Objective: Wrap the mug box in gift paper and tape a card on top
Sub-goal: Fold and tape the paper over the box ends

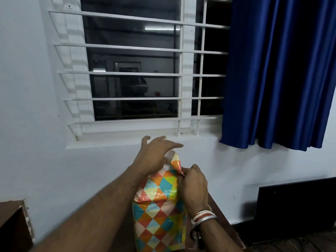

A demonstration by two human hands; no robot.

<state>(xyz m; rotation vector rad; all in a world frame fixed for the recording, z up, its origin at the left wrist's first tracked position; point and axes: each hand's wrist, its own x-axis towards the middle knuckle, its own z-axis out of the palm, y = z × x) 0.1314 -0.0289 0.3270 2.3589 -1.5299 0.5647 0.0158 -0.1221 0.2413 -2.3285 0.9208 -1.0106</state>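
Note:
The mug box (158, 220) stands on end low in the middle of the head view, covered in gift paper with a bright diamond pattern. At its top a loose paper flap (175, 163) sticks up. My left hand (154, 157) is spread over the top of the box, palm on the paper and fingers stretched out straight toward the right. My right hand (193, 182) pinches the edge of the flap between thumb and fingers; bangles sit on that wrist. No card or tape is in view.
A white wall and a barred window (138, 70) with a sill face me. A blue curtain (280, 70) hangs at the right. A dark panel (294, 206) leans against the wall at lower right. Brown wooden surfaces (12, 224) show at lower left and under the box.

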